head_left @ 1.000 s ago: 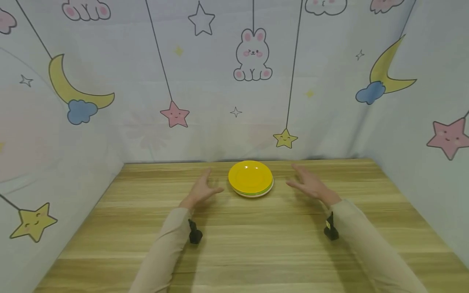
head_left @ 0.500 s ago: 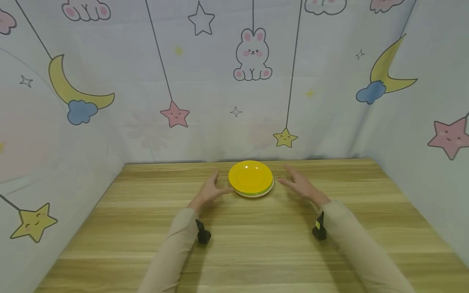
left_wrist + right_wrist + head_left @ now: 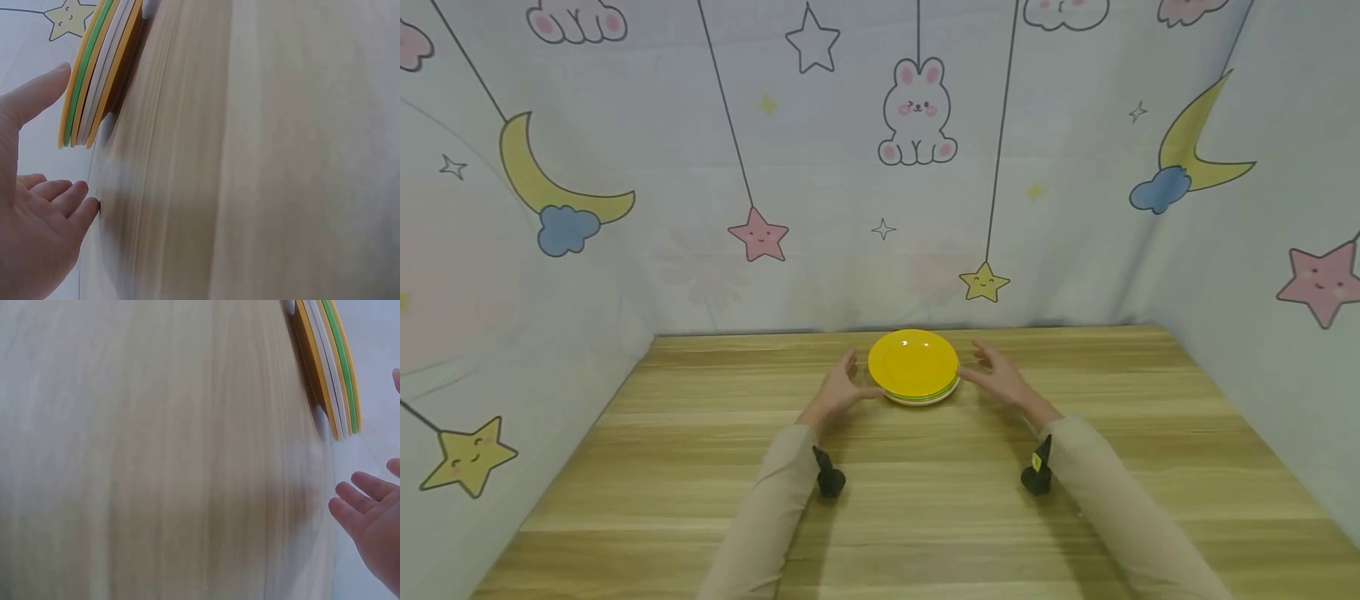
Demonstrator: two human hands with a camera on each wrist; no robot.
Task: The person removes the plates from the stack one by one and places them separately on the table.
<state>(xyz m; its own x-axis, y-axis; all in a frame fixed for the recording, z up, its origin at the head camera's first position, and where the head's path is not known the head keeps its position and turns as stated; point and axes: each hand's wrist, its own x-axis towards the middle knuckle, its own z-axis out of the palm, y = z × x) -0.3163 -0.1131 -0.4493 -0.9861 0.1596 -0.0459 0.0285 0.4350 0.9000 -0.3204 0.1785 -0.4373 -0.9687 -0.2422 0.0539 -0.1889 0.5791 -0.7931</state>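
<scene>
A stack of several round plates (image 3: 913, 363), yellow on top with green and white edges below, lies near the table's back edge. To its left my left hand (image 3: 841, 392) has its thumb spread from the fingers, the thumb tip close to the rim. My right hand (image 3: 1003, 382) is on the other side, its thumb beside the right rim. Seen from the left wrist, the stacked edges (image 3: 100, 75) stand just past the thumb of the left hand (image 3: 37, 231). In the right wrist view the right hand (image 3: 378, 525) has its fingers extended, apart from the plates (image 3: 334, 369).
The wood-grain table (image 3: 925, 517) stretches in front of the plates. Behind it and at both sides hangs a pale cloth (image 3: 850, 283) printed with stars, moons and a rabbit. A small black device (image 3: 830, 482) is on the left wrist, another (image 3: 1037, 477) on the right.
Both hands have moved inward toward the stack, the left one rightward and the right one leftward. The plates have stayed in place.
</scene>
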